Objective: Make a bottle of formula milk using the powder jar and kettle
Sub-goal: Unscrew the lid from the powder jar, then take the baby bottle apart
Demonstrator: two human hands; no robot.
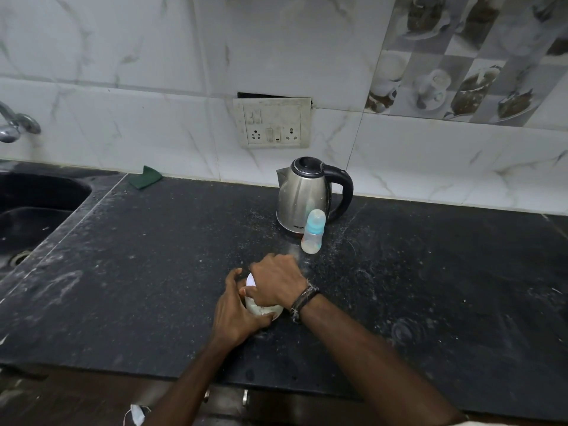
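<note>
A small clear powder jar [263, 309] with white powder stands on the black counter [153, 272], near the front middle. My left hand [236, 315] wraps around its body. My right hand [276, 281] grips its white lid [250, 280] from above and hides most of it. Behind the jar stands a baby bottle [313, 231] with a blue collar and a clear cap, upright, with a little white at its bottom. A steel kettle [302, 195] with a black handle and a closed lid stands just behind the bottle, by the wall.
A black sink [33, 207] lies at the left, with a tap [15, 124] above it. A green cloth [145, 177] leans at the wall's foot. A socket panel [273, 123] is on the wall above the kettle. White powder specks dust the counter.
</note>
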